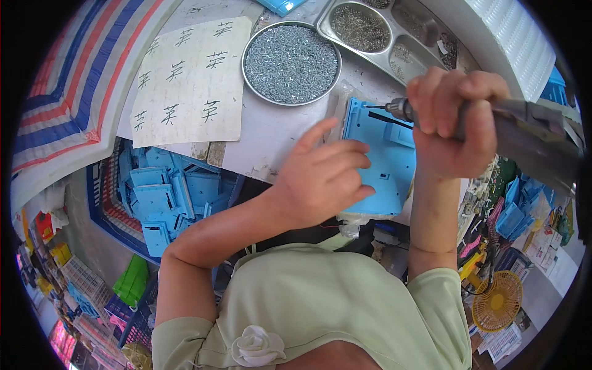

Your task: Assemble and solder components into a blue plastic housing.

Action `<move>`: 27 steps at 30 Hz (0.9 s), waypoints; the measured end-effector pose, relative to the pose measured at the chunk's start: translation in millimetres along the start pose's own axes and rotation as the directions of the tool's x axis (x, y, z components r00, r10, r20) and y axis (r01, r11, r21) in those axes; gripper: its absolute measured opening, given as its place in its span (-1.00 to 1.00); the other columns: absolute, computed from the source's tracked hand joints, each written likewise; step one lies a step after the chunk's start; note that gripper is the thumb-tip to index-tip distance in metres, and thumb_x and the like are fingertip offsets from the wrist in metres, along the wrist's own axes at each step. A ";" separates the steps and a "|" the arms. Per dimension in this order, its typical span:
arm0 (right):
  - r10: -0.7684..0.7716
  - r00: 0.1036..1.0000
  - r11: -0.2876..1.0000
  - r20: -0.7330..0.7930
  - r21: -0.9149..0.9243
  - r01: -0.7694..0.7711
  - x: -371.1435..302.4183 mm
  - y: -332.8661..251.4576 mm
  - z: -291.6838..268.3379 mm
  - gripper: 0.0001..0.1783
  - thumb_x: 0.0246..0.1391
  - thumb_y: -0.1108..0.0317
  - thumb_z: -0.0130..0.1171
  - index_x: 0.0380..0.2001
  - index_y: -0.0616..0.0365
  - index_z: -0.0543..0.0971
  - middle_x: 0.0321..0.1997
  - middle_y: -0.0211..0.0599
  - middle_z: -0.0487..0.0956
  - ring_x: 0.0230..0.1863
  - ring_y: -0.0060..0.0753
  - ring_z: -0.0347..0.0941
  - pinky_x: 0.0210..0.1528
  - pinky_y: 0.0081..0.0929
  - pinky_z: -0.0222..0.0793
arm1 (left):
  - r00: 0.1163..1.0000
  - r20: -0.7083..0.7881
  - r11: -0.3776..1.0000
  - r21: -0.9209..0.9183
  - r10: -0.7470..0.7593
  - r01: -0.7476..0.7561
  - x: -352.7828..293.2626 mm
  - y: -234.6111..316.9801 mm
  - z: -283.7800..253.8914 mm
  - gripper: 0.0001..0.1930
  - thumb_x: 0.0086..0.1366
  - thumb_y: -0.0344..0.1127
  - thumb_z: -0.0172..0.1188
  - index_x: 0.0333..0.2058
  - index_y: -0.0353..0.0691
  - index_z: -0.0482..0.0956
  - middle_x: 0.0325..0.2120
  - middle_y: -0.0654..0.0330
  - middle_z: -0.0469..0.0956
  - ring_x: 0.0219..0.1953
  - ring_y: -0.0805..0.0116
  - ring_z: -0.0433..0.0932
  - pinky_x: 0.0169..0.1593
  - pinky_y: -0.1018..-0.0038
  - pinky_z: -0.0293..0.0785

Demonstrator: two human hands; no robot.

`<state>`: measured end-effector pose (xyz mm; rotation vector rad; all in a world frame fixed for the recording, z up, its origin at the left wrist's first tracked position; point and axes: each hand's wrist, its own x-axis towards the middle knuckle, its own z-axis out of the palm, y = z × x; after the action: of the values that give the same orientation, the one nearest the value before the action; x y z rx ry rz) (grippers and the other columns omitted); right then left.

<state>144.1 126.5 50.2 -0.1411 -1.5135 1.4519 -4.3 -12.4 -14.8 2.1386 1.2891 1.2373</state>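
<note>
A grey electric screwdriver [530, 132] lies almost level in my right hand [459, 114], whose fingers are wrapped round its front end. Its thin bit points left, with the tip over the upper left corner of a light blue plastic panel [385, 176]. Whether the tip touches a screw there is too small to tell. My left hand [324, 176] is at the panel's left side, fingers apart and some reaching over its edge; nothing shows in its grasp. Beyond it stands a round metal dish [338, 65] heaped with small silvery screws [290, 65].
A compartmented metal tray [401, 44] with small metal parts sits at the far right. Paper with handwritten characters [191, 80] covers the table's left part. Below that edge, a blue basket [97, 203] holds blue plastic parts [157, 191]. More blue pieces [515, 209] lie at right, near a yellow fan [497, 301].
</note>
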 end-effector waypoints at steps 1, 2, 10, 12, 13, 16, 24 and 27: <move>-0.006 1.000 1.000 0.004 -0.004 0.006 1.9 5.9 1.9 -0.78 0.35 0.23 -0.07 -0.10 0.09 0.45 -0.64 -0.54 0.28 -0.56 -0.56 0.22 -0.43 -0.45 0.15 | 1.000 -0.022 0.999 0.026 0.022 -0.022 -1.5 -1.0 8.1 -0.74 0.06 -0.32 0.47 -0.48 -0.11 0.48 -0.19 0.30 0.66 0.03 0.33 0.63 0.36 0.01 0.18; -0.011 1.000 1.000 0.009 -0.007 0.012 3.0 10.0 3.2 -0.79 0.35 0.25 -0.07 -0.11 0.11 0.44 -0.64 -0.52 0.28 -0.56 -0.56 0.21 -0.43 -0.45 0.15 | 0.998 -0.043 0.998 0.053 0.044 -0.042 -3.1 -2.0 13.6 -0.73 0.05 -0.31 0.47 -0.50 -0.10 0.46 -0.18 0.31 0.66 0.03 0.34 0.63 0.36 0.02 0.18; 0.125 0.989 0.976 -0.082 -0.171 -0.137 -0.5 22.0 13.3 -0.87 0.32 0.32 0.03 -0.26 0.14 0.37 -0.65 -0.47 0.28 -0.62 -0.56 0.17 -0.55 -0.52 0.08 | 0.998 -0.062 0.993 0.119 -0.004 0.012 -10.2 2.0 20.9 -0.74 0.05 -0.33 0.45 -0.49 -0.09 0.45 -0.17 0.35 0.66 0.05 0.40 0.61 0.21 0.08 0.26; 0.130 0.986 0.954 -0.105 -0.256 -0.154 -1.7 26.3 14.9 -0.86 0.31 0.34 0.04 -0.30 0.14 0.35 -0.66 -0.46 0.29 -0.63 -0.57 0.16 -0.57 -0.51 0.07 | 0.999 -0.050 0.992 0.125 -0.021 0.027 -9.9 2.7 19.6 -0.74 0.05 -0.32 0.45 -0.49 -0.09 0.45 -0.16 0.36 0.66 0.05 0.41 0.61 0.19 0.10 0.25; 0.115 0.989 0.945 -0.089 -0.298 -0.136 -2.4 29.8 14.3 -0.85 0.31 0.35 0.05 -0.31 0.15 0.34 -0.66 -0.45 0.29 -0.64 -0.57 0.15 -0.57 -0.50 0.07 | 0.999 -0.041 0.991 0.129 -0.026 0.031 -8.9 3.1 18.9 -0.74 0.05 -0.32 0.45 -0.49 -0.09 0.45 -0.16 0.36 0.66 0.05 0.42 0.61 0.18 0.10 0.25; 0.131 0.989 0.930 -0.070 -0.335 -0.147 1.0 30.8 13.2 -0.82 0.30 0.34 0.08 -0.33 0.15 0.33 -0.67 -0.45 0.29 -0.65 -0.57 0.14 -0.58 -0.49 0.09 | 0.999 -0.037 0.989 0.141 -0.029 0.034 -7.0 3.0 18.0 -0.74 0.05 -0.31 0.45 -0.48 -0.08 0.46 -0.16 0.37 0.66 0.05 0.45 0.61 0.16 0.12 0.25; 0.141 0.990 0.967 -0.025 -0.209 -0.144 -15.3 10.2 21.8 -0.75 0.28 0.27 0.15 -0.36 0.12 0.32 -0.70 -0.42 0.33 -0.67 -0.55 0.21 -0.57 -0.45 0.18 | 0.996 -0.088 0.991 0.133 -0.001 0.013 -10.7 0.3 21.9 -0.79 0.12 -0.26 0.39 -0.41 -0.07 0.48 -0.18 0.37 0.65 0.03 0.41 0.62 0.11 0.17 0.26; 0.147 0.989 0.953 -0.001 -0.266 -0.142 -18.9 12.1 22.5 -0.72 0.27 0.24 0.18 -0.36 0.12 0.32 -0.69 -0.38 0.36 -0.66 -0.53 0.23 -0.56 -0.45 0.21 | 0.995 -0.099 0.992 0.123 0.002 0.011 -13.8 -0.3 23.7 -0.83 0.18 -0.24 0.33 -0.37 -0.07 0.50 -0.19 0.34 0.65 0.00 0.39 0.63 0.09 0.17 0.27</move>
<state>131.7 101.7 34.8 -0.4094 -1.7401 1.3592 12.1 -20.8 -35.0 2.1812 1.4454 1.3078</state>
